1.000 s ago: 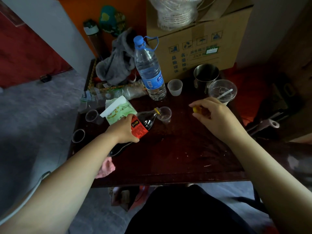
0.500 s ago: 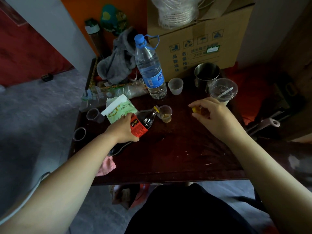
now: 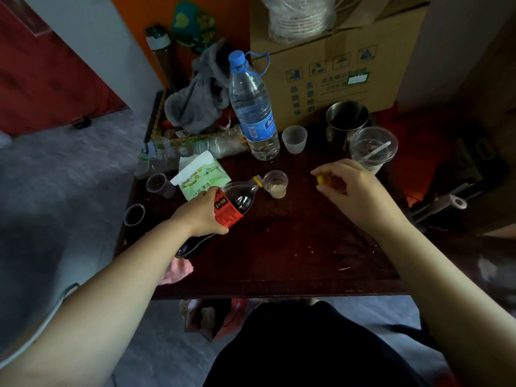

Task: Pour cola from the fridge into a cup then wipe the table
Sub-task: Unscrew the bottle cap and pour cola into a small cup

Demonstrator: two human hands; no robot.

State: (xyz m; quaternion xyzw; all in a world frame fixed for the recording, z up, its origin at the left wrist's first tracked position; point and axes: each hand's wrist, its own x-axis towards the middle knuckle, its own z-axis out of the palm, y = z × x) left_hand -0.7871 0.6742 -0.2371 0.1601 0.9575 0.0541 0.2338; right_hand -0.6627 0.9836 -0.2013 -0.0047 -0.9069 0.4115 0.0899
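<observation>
Left hand point(image 3: 205, 212) clenches the tilted cola bottle point(image 3: 237, 201), neck touching the small clear cup point(image 3: 276, 183) rim; right hand point(image 3: 350, 185) pinches the yellow cap point(image 3: 322, 179).

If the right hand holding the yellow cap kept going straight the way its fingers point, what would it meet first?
The right hand, pinching the yellow cap, points left across the table. First in that line is probably the small clear cup at the cola bottle mouth, though depth is unclear.

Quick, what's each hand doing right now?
Left hand: closed around the cola bottle, tipped into the small cup.
Right hand: pinching the yellow cap.
</observation>
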